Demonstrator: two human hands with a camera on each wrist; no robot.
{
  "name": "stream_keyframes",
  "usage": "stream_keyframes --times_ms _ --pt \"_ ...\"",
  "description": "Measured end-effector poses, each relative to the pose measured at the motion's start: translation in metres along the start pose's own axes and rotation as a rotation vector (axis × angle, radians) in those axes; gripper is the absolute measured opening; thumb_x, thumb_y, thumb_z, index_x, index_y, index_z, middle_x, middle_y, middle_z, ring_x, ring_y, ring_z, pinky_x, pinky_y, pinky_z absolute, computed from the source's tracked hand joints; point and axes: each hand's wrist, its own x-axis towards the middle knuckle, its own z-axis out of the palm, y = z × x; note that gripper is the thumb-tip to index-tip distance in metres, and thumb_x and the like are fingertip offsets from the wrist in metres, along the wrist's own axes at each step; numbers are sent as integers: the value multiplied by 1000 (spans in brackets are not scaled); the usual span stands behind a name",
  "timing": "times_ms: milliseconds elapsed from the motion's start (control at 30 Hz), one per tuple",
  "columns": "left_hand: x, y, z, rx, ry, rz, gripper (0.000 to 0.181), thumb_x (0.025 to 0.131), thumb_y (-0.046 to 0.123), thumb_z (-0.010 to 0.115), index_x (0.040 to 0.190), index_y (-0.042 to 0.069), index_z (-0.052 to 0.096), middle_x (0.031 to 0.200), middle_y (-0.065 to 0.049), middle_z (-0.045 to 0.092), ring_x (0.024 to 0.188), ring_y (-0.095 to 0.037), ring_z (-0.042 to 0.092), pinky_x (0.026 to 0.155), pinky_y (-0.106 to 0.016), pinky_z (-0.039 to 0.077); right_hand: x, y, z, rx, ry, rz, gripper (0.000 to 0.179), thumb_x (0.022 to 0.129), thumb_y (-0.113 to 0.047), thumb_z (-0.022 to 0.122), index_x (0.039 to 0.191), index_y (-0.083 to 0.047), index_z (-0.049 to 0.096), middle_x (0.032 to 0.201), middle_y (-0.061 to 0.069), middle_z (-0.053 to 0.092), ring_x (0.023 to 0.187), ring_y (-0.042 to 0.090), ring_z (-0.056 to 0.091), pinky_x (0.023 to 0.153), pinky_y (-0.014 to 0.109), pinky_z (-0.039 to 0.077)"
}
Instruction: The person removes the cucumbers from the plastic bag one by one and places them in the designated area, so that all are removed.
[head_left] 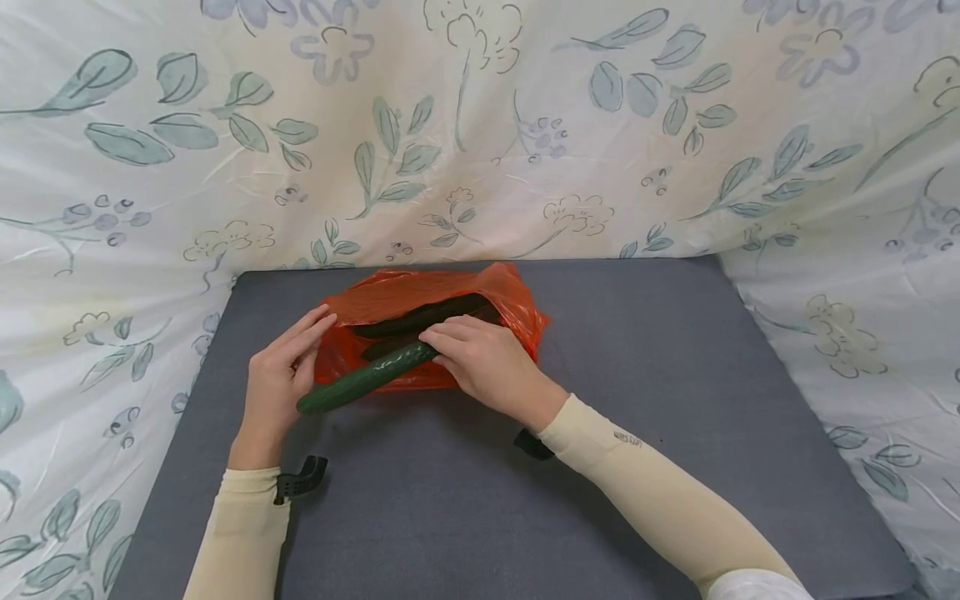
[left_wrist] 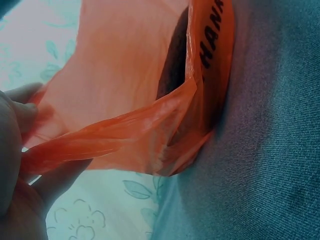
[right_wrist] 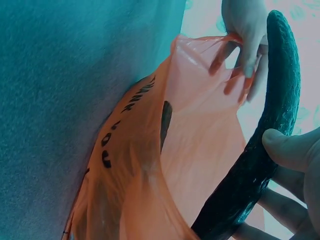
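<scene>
A long dark-green cucumber is gripped near one end by my right hand, thumb on one side and fingers on the other. It slants across the mouth of an orange plastic bag, its free end towards my left hand. That hand pinches the bag's rim at the left, pulling the plastic taut in the left wrist view. Inside the bag lie other dark cucumbers, partly hidden by the plastic. Black lettering runs along the bag's side in the right wrist view.
The bag rests near the back edge of a grey table. A floral cloth hangs behind the table and continues down both sides. Dark straps show at the wrists, over cream sleeves.
</scene>
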Motion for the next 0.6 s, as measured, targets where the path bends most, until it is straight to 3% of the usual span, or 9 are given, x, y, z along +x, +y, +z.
stream_keyframes --times_ms 200,367,600 --pt "0 -1 1 13 21 58 47 99 -14 64 139 7 75 146 -10 68 60 -9 36 53 -22 27 1 -11 -6 4 37 -49 36 96 -9 84 131 -10 78 129 2 75 121 20 68 106 33 53" --pt "-1 0 0 -4 11 20 45 100 -14 63 138 6 76 146 -10 68 60 -5 30 52 -22 25 3 -20 -13 -5 54 -76 37 95 -10 85 132 -10 78 128 1 76 121 18 68 107 31 52" --pt "-2 0 0 -18 -15 -35 50 101 -14 62 143 12 74 150 -4 65 71 -11 52 53 -19 27 3 -32 -22 -16 75 -104 38 94 -10 86 131 -11 78 127 0 76 120 18 69 108 31 51"
